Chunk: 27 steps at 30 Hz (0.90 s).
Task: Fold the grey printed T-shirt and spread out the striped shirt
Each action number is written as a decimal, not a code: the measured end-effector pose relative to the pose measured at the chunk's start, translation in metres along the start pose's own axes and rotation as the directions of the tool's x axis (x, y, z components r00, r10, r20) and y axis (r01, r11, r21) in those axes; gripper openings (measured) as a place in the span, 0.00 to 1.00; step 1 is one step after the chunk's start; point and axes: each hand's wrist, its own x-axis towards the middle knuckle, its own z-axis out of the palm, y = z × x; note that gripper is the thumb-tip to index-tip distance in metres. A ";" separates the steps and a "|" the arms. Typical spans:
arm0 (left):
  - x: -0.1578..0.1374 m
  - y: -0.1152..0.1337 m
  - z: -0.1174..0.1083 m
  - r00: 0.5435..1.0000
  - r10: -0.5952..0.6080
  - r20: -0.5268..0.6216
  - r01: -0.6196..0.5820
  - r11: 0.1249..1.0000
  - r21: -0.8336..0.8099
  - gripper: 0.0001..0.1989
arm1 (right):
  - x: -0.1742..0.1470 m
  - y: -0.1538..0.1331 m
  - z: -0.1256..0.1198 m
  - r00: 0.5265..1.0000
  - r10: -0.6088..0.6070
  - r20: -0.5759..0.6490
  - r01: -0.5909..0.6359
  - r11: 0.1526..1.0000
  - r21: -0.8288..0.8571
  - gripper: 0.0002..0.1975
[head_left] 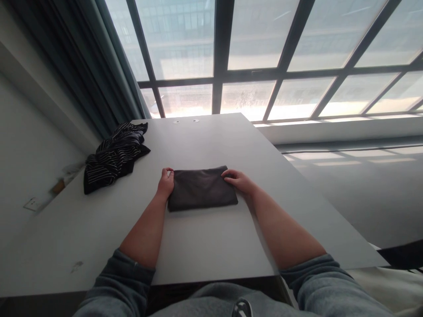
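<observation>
The fingertips of the left hand (165, 181) are curling over the left end of the folded cloth (201, 189), so whether they are pinching it is hard to tell. The right hand (238, 180) is lying half open with fingers resting on the cloth's upper right corner. The cloth is sitting flat at mid-table (211, 246), well clear of every edge. A striped garment (114, 156) is lying crumpled near the far left edge, apart from both hands.
</observation>
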 end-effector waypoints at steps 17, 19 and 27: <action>-0.001 -0.010 0.002 0.949 0.241 0.203 -0.213 0.965 -0.151 0.18 | -0.003 -0.007 0.004 1.000 0.027 0.001 -0.027 0.997 0.075 0.56; 0.000 -0.011 0.003 0.950 0.259 0.174 -0.243 0.964 -0.106 0.16 | -0.003 -0.007 0.005 0.999 0.037 -0.009 -0.036 0.997 0.070 0.56; -0.011 -0.002 -0.003 0.892 0.300 0.337 -0.224 0.943 -0.246 0.35 | -0.001 -0.004 0.003 0.995 -0.037 -0.097 0.041 0.999 0.033 0.55</action>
